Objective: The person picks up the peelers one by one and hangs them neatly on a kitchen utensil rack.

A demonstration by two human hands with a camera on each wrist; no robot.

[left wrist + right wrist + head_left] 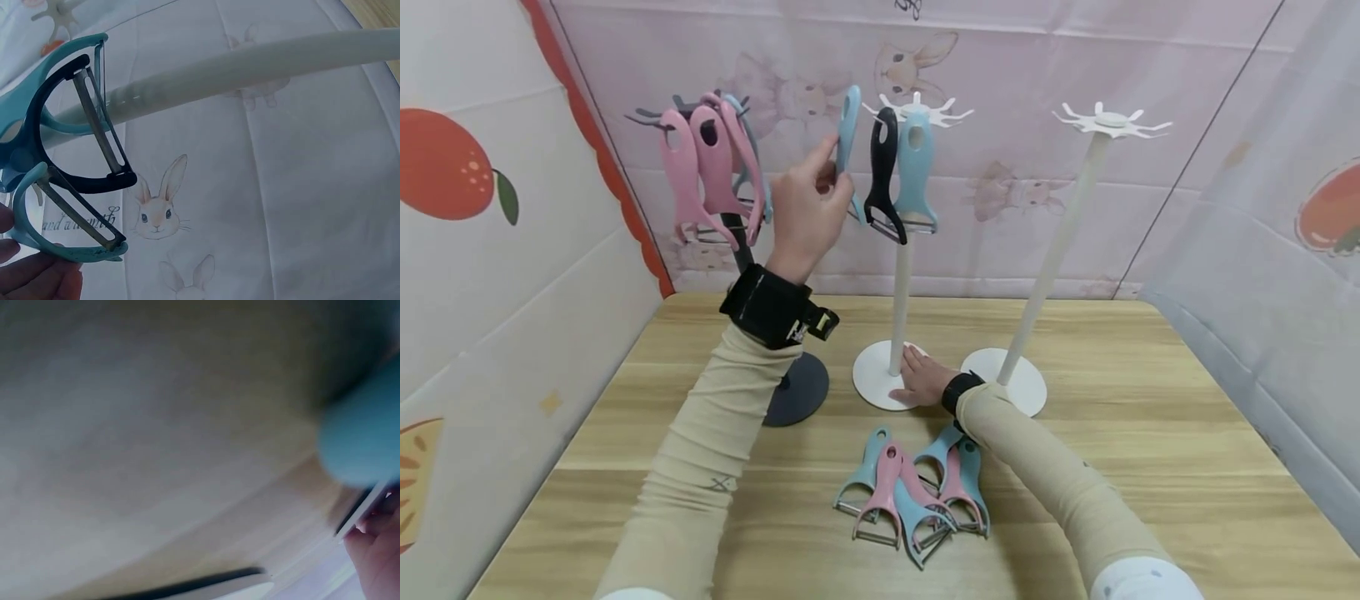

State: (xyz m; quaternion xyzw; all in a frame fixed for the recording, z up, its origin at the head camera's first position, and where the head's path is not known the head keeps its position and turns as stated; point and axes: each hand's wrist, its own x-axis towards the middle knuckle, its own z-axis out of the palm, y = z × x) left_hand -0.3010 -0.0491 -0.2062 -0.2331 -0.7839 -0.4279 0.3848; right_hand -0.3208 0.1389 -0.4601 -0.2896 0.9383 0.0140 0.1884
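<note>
My left hand (808,204) is raised and pinches a light blue peeler (847,125) by its handle, at the left of the middle white stand's hooked top (917,108). In the left wrist view, the blade end of that peeler (69,250) shows beside the fingers. A black peeler (882,158) and another light blue peeler (916,167) hang from the same top, just right of the hand. Low on the table, my right hand (927,379) rests with fingers extended on the middle stand's round white base (872,379), close to its pole.
Several pink and blue peelers (887,483) lie piled near the front of the wooden table (1120,467). Left of my raised hand, pink peelers (715,158) and blue ones hang on a dark stand (801,392). Another white stand (1108,125) leans in view at the right, its hooks bare.
</note>
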